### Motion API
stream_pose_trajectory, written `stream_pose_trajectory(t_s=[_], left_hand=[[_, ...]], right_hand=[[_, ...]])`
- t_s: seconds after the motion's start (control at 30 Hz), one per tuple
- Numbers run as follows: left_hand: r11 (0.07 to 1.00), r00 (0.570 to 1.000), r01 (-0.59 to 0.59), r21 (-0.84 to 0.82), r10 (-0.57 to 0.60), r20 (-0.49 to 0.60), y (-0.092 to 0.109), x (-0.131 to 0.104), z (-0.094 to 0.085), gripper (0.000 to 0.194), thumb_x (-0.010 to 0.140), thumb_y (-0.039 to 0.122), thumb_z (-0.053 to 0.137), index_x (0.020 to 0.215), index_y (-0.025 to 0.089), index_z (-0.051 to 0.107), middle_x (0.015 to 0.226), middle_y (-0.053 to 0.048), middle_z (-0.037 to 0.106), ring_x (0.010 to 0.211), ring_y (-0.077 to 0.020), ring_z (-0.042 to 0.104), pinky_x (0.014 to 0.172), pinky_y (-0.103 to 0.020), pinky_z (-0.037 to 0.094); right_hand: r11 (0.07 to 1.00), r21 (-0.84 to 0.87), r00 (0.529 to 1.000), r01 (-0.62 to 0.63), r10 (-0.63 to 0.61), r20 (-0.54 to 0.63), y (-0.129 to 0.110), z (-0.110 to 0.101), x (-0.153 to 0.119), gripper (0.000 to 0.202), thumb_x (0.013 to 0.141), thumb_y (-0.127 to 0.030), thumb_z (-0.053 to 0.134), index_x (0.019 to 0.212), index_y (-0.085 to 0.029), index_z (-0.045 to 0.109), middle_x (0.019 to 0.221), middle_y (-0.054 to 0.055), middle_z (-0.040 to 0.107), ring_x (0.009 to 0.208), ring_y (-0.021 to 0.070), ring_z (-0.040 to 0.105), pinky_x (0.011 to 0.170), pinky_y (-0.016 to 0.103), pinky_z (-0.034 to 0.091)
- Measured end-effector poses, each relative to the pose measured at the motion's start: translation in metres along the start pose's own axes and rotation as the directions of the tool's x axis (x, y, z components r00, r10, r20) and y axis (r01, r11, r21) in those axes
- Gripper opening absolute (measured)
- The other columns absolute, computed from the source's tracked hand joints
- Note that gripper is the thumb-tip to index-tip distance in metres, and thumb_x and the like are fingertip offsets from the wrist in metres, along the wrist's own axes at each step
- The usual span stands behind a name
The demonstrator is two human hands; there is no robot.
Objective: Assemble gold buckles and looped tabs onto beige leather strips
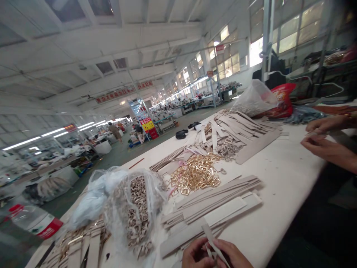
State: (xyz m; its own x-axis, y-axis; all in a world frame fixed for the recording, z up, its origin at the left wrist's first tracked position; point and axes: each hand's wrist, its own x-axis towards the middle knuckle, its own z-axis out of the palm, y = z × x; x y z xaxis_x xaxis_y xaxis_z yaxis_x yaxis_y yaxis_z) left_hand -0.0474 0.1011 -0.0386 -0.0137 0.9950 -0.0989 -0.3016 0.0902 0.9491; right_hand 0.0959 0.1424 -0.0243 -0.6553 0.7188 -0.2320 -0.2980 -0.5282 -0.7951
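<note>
At the bottom of the view, my left hand has its fingers curled round a narrow pale grey strap. The thumb and fingers of my right hand pinch the same strap, whose end sticks up above both hands. Part of the strap bends between my fingers, and its lower detail is hidden. Just beyond my hands lie stacks of grey strips and a flat pale piece. Farther up is a heap of gold buckles. A clear plastic bag of small grey loops stands to the left.
Another person's hands are over the table's right side. A fan of long strips lies at the back beside a red bag. Gold-buckled straps and a large red-capped bottle are at the left.
</note>
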Motion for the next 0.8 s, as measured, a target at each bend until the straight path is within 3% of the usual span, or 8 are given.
stream_pose_trajectory(t_s=[0.07, 0.13, 0.23, 0.33, 0.47, 0.63, 0.7, 0.8], left_hand=[[0.996, 0.999, -0.012, 0.084, 0.016, -0.047, 0.008, -0.004, 0.007, 0.054, 0.05, 0.036, 0.084, 0.101, 0.021, 0.072, 0.077, -0.005, 0.072, 0.063, -0.0173, 0.062, 0.058, -0.027, 0.048], [0.987, 0.987, 0.015, 0.161, 0.011, -0.162, 0.024, -0.011, 0.014, 0.047, 0.057, 0.032, 0.081, 0.101, 0.019, 0.072, 0.08, -0.005, 0.072, 0.064, -0.0147, 0.06, 0.057, -0.024, 0.047], [0.997, 0.946, 0.04, 0.063, -0.018, -0.324, 0.052, -0.014, 0.015, 0.046, 0.062, 0.031, 0.078, 0.105, 0.018, 0.069, 0.097, -0.008, 0.07, 0.071, -0.0137, 0.061, 0.061, -0.023, 0.049], [0.996, 0.971, 0.078, -0.05, -0.087, -0.225, 0.07, -0.01, 0.008, 0.047, 0.066, 0.032, 0.075, 0.109, 0.016, 0.067, 0.103, -0.012, 0.068, 0.07, -0.0128, 0.061, 0.058, -0.022, 0.047], [0.993, 0.99, 0.122, -0.002, -0.121, -0.066, 0.074, -0.012, 0.007, 0.041, 0.071, 0.029, 0.071, 0.11, 0.017, 0.066, 0.103, -0.012, 0.068, 0.073, -0.014, 0.061, 0.062, -0.024, 0.046], [0.96, 0.994, 0.109, 0.258, -0.111, -0.006, 0.075, -0.016, 0.01, 0.039, 0.073, 0.03, 0.069, 0.11, 0.018, 0.067, 0.09, -0.007, 0.071, 0.069, -0.0144, 0.059, 0.069, -0.029, 0.048], [0.887, 0.997, 0.075, 0.456, -0.081, -0.008, 0.077, -0.016, 0.012, 0.038, 0.073, 0.031, 0.069, 0.109, 0.02, 0.068, 0.084, -0.004, 0.072, 0.07, -0.0163, 0.06, 0.073, -0.032, 0.048], [0.714, 0.998, -0.068, 0.697, 0.042, 0.054, 0.076, -0.016, 0.016, 0.034, 0.072, 0.031, 0.07, 0.106, 0.024, 0.07, 0.097, -0.005, 0.071, 0.088, -0.0223, 0.062, 0.084, -0.035, 0.047]], right_hand=[[0.999, 0.031, 0.999, -0.021, 0.022, -0.042, -0.002, 0.005, -0.004, 0.054, 0.069, -0.063, 0.058, 0.08, -0.01, 0.065, 0.038, -0.007, 0.038, 0.03, 0.0028, 0.025, 0.032, 0.016, 0.015], [0.999, 0.049, 0.995, -0.018, 0.022, -0.093, -0.012, 0.01, -0.012, 0.05, 0.07, -0.059, 0.059, 0.082, -0.011, 0.064, 0.042, -0.006, 0.042, 0.032, 0.0027, 0.026, 0.033, 0.016, 0.013], [0.994, -0.035, 0.988, 0.106, -0.109, -0.106, -0.031, 0.01, -0.02, 0.041, 0.074, -0.051, 0.059, 0.081, -0.011, 0.065, 0.054, -0.002, 0.051, 0.038, 0.0037, 0.032, 0.036, 0.018, 0.016], [0.944, -0.273, 0.98, 0.186, -0.198, -0.017, -0.042, 0.002, -0.024, 0.031, 0.078, -0.043, 0.058, 0.076, -0.013, 0.064, 0.061, -0.002, 0.053, 0.042, 0.0042, 0.033, 0.041, 0.019, 0.023], [0.742, -0.599, 0.952, 0.303, -0.265, 0.152, -0.046, -0.003, -0.03, 0.027, 0.082, -0.036, 0.055, 0.068, -0.014, 0.064, 0.061, -0.002, 0.051, 0.057, 0.009, 0.044, 0.054, 0.021, 0.032], [0.543, -0.749, 0.92, 0.381, -0.307, 0.245, -0.052, -0.005, -0.033, 0.026, 0.087, -0.031, 0.05, 0.076, -0.015, 0.068, 0.068, 0.0, 0.058, 0.067, 0.0123, 0.052, 0.063, 0.022, 0.037], [0.403, -0.839, 0.915, 0.365, -0.324, 0.242, -0.05, -0.004, -0.033, 0.024, 0.087, -0.028, 0.049, 0.079, -0.016, 0.068, 0.072, 0.002, 0.061, 0.07, 0.0135, 0.054, 0.066, 0.022, 0.039], [0.148, -0.954, 0.913, 0.26, -0.36, 0.192, -0.042, 0.002, -0.032, 0.023, 0.087, -0.025, 0.048, 0.078, -0.016, 0.067, 0.075, 0.005, 0.063, 0.07, 0.0152, 0.055, 0.068, 0.025, 0.04]])
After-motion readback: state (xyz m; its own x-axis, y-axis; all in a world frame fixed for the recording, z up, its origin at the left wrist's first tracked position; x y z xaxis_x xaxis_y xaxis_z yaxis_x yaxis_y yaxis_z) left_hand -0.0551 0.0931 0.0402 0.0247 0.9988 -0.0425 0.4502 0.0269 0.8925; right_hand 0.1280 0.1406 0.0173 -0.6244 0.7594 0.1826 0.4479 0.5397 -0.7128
